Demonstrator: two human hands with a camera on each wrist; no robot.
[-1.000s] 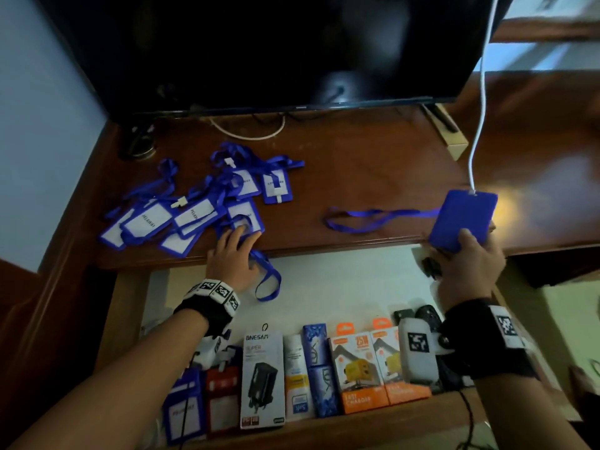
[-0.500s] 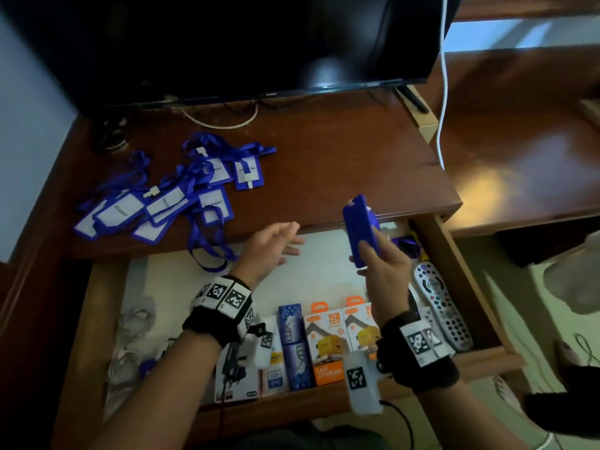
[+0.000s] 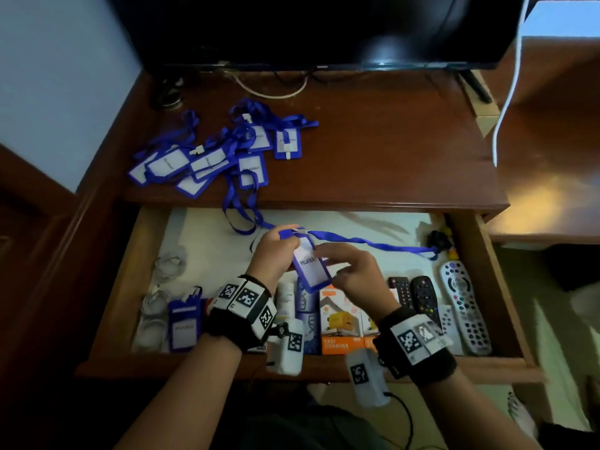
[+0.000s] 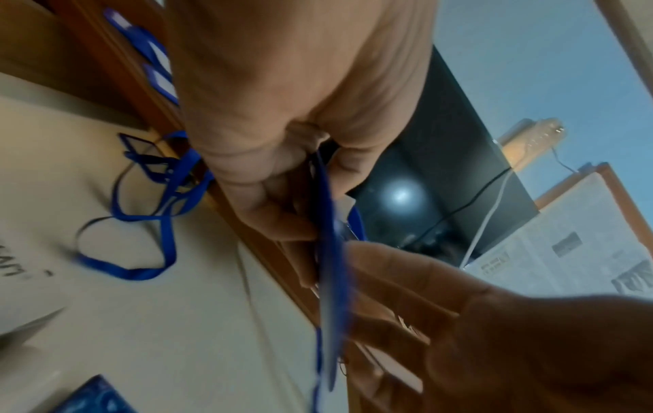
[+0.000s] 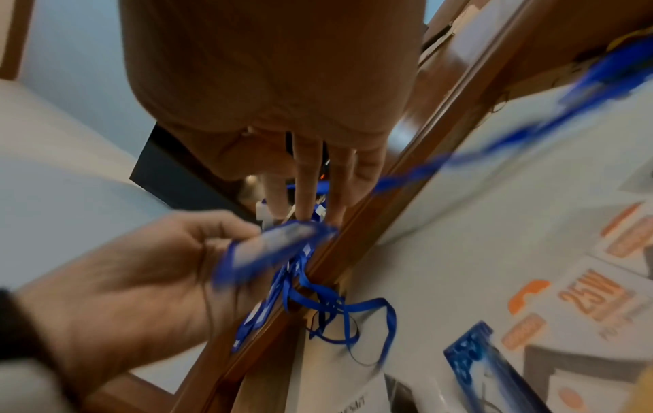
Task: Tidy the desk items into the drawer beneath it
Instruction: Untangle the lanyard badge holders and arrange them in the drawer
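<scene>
Over the open drawer (image 3: 496, 287) hangs a blue badge holder (image 3: 310, 271) with a white card. My left hand (image 3: 292, 245) grips its top end, fingers curled round it (image 4: 310, 212). My right hand (image 3: 334, 259) lies against the badge's right side with straight fingers (image 5: 310, 206). The badge's lanyard (image 3: 373, 243) stretches right to the drawer's far right corner. A pile of several like badges (image 3: 211, 157) lies on the desk's left part, and one lanyard loop (image 3: 240, 219) hangs over the edge into the drawer.
Along the drawer's front stand charger boxes (image 3: 341, 323), another blue badge (image 3: 183, 323) and coiled white cables (image 3: 159, 287). Remotes (image 3: 461, 303) lie at its right. A dark TV (image 3: 308, 27) stands at the desk's back, and a white cable (image 3: 506, 92) hangs at the right.
My right hand brought the badge from the desk's right edge down over the drawer. My left hand left the pile and took hold of the badge's top; the right hand's fingers opened.
</scene>
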